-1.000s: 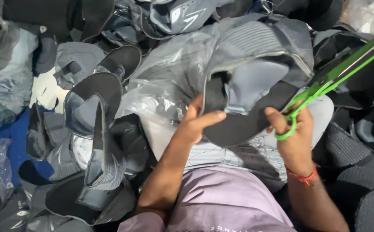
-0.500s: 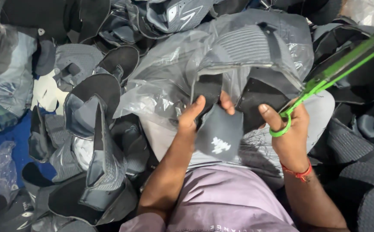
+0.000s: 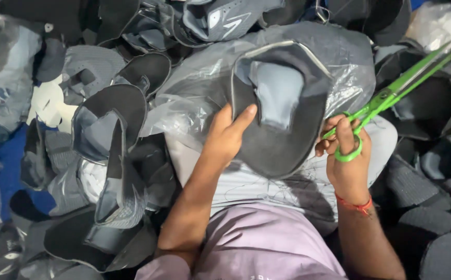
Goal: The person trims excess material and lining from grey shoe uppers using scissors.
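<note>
My left hand (image 3: 229,136) grips the left edge of a dark grey shoe-upper piece (image 3: 282,111) with a lighter grey tongue panel, held flat and spread over my lap. My right hand (image 3: 345,155) holds green-handled scissors (image 3: 391,96) by the finger loops; the blades point up and to the right, away from the piece. A red thread band sits on my right wrist. The piece rests against a clear plastic bag (image 3: 189,106) full of similar pieces.
Piles of black and grey shoe uppers (image 3: 114,135) surround me on the left, top and right. A stack of uppers (image 3: 116,207) stands at lower left. Blue cloth (image 3: 0,161) shows at the far left. Loose threads lie on the pale fabric (image 3: 267,184) over my lap.
I have turned and opened the upper piece: it was folded and lower, now it is spread wide with the tongue panel facing me. The scissors stayed in my right hand.
</note>
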